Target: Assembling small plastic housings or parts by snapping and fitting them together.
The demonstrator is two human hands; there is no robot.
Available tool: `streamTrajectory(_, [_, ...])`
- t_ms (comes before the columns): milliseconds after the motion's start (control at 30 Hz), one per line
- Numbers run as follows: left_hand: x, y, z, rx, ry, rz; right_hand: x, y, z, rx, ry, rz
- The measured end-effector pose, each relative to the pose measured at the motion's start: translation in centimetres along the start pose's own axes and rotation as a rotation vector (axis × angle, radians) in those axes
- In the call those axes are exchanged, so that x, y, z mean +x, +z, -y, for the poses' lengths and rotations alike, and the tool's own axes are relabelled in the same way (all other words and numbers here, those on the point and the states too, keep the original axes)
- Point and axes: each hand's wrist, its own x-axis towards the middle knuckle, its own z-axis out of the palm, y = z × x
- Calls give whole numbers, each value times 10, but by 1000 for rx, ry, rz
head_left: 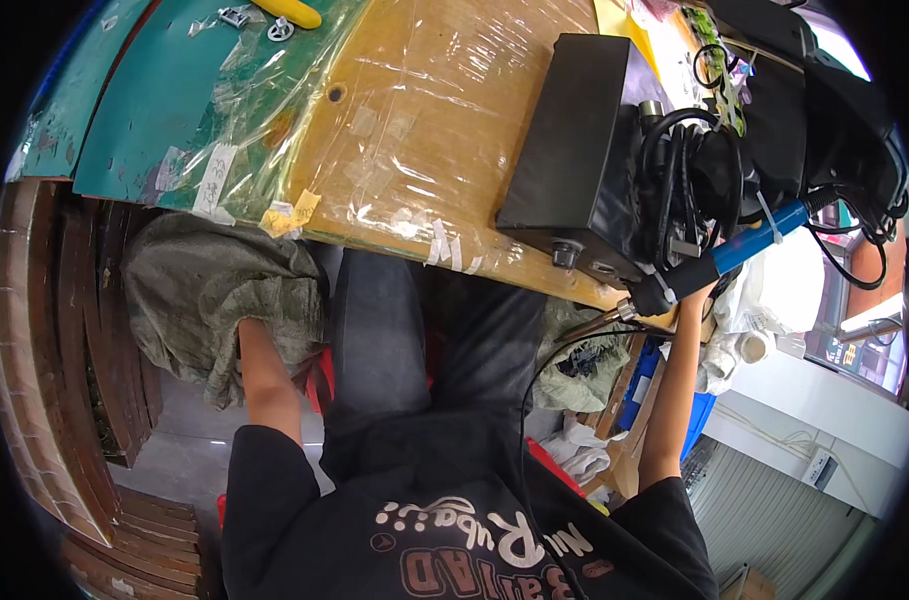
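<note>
My left forearm (267, 385) reaches down into a greenish-grey woven sack (210, 290) below the table's edge at the left. The sack hides the left hand, so its fingers and anything in them cannot be seen. My right arm stretches forward on the other side. Its hand (699, 296) shows only in part behind a blue and black rod-shaped tool (740, 250) with a metal end. Whether the right hand touches the tool or holds anything is hidden. A black box (575, 140) with a knob and coiled black cables (670, 170) stands beside it on the table.
The wooden tabletop (425, 110) is covered with clear film and tape; a green mat (165, 95) lies left. Small grey parts (281, 30) sit near a yellow handle (293, 12). Stacked brown boards (95, 320) stand left; another sack (580, 375) and a blue bin (697, 425) are right.
</note>
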Motion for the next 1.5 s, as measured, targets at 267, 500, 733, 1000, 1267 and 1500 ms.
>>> streamTrajectory(267, [-10,19,-15,-17,-20,68,-2,2,-6,11,88,47])
streamTrajectory(500, [-20,17,24,-15,-72,82,3,-3,8,181,96,62])
streamTrajectory(733, [-31,0,59,-26,-85,102,3,10,-13,125,148,32])
streamTrajectory(1000, [-86,-30,158,5,-9,144,10,-9,17,42,221,24])
streamTrajectory(1267, [-195,-98,72,-394,-92,252,8,-12,23,78,259,26])
streamTrajectory(1500, [-341,-152,-27,-184,60,223,3,-3,6,131,144,-262])
